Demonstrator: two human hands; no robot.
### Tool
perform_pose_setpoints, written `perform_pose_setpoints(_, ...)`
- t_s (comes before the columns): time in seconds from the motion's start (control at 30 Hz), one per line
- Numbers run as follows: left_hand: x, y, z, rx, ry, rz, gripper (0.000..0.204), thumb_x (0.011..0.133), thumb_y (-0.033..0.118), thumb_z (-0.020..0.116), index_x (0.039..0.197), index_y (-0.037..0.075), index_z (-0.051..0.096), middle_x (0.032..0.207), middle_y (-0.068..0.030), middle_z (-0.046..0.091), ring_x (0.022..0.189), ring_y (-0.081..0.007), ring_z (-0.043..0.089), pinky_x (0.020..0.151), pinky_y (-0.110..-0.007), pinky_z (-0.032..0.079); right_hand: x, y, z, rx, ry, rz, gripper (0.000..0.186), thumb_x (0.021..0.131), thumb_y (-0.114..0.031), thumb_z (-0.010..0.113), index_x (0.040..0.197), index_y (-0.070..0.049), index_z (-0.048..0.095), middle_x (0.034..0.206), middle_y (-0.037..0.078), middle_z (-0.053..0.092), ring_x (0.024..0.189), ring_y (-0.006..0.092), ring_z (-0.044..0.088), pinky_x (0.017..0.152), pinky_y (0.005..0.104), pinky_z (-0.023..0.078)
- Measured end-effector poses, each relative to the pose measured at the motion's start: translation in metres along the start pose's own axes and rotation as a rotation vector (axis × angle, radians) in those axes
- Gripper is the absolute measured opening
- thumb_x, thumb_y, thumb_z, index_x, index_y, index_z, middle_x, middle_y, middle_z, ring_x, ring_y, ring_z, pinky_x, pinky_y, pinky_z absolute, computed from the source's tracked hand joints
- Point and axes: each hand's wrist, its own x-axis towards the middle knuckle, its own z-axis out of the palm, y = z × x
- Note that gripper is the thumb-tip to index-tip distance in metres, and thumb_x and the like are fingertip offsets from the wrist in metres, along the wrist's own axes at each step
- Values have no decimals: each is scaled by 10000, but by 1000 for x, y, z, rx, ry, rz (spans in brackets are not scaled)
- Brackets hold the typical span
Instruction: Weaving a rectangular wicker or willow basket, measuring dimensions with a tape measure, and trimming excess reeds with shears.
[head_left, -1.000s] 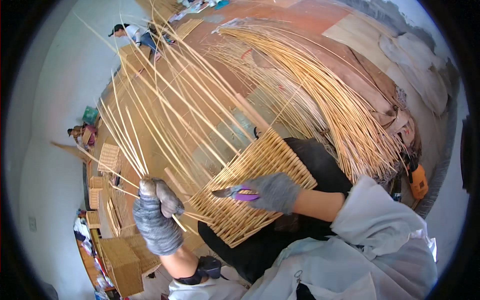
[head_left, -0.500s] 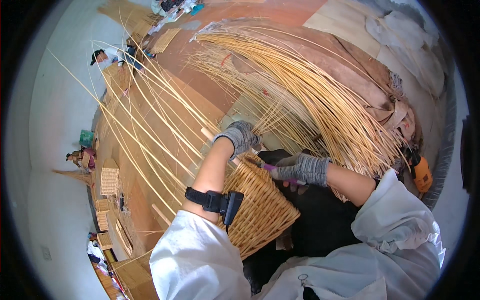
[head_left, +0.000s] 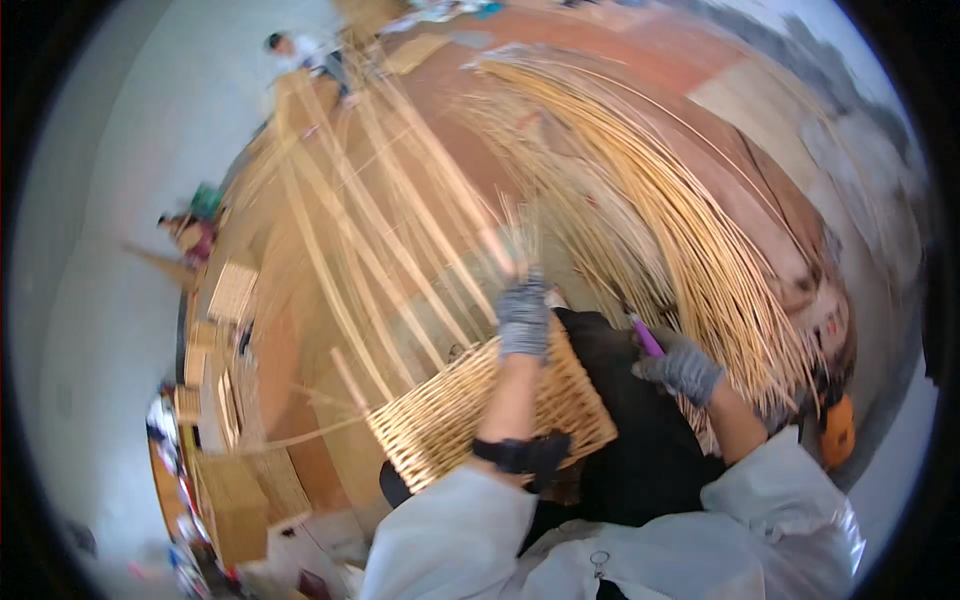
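Note:
A wicker basket [head_left: 435, 425] rests tilted at my lap, with long pale canes [head_left: 375, 235] fanning out from its far side. My left hand [head_left: 524, 318], in a grey knit glove, is closed at the basket's far right corner, beside a thick rod [head_left: 490, 243]. Motion blurs its fingertips. Short thin strands show just beyond it. To the right, apart from the basket, my gloved right hand [head_left: 685, 368] is closed round a purple-handled tool [head_left: 648, 338]. A narrow dark tip points away from me; the tool's exact kind is unclear.
A large bundle of canes [head_left: 690, 240] lies on brown cloth [head_left: 810, 290] at the right. An orange tool [head_left: 838, 432] sits at the far right. Two people [head_left: 305, 52] [head_left: 190, 238] work along the left wall, near finished baskets [head_left: 233, 290]. A cardboard-coloured box [head_left: 235, 510] stands lower left.
My view has swung, and the basket has turned with its canes. My right hand has drawn the purple-handled tool away from the basket's corner, to the right. My left hand stays at that corner.

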Motion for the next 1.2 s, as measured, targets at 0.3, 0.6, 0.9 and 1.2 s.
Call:
perform_pose_setpoints(0.3,-124,-62,-150,-1751,267,-316,257,878,281,609,913,44,513,755,-19,484,582,-121,482,493,-241,446,-35,-37,-3,-90,318,-548,463,692,-120,751,1095,-17,547,981,95,600,863,191,575,750,300,483)
perform_pose_setpoints(0.6,-194,-176,-133,-1702,419,-437,272,913,330,545,904,58,560,779,-61,541,537,-117,496,493,-235,434,-66,-43,105,-429,74,-593,523,676,-153,781,1110,-40,513,1053,66,565,930,177,535,838,305,452)
perform_pose_setpoints(0.9,-86,-58,-157,-294,-169,-260,462,826,328,623,1200,68,552,1108,-190,606,1010,-314,590,896,-370,441,-70,-8,77,-105,186,-612,687,696,-147,788,1283,-42,447,1123,95,573,1047,198,544,907,321,436)
perform_pose_setpoints(1.2,-59,-33,-135,106,-382,-214,465,801,457,604,1100,103,640,1139,-155,601,1008,-326,587,872,-364,460,-85,23,65,-110,190,-422,757,652,-370,803,1230,0,484,1145,173,573,1065,273,557,932,340,430)
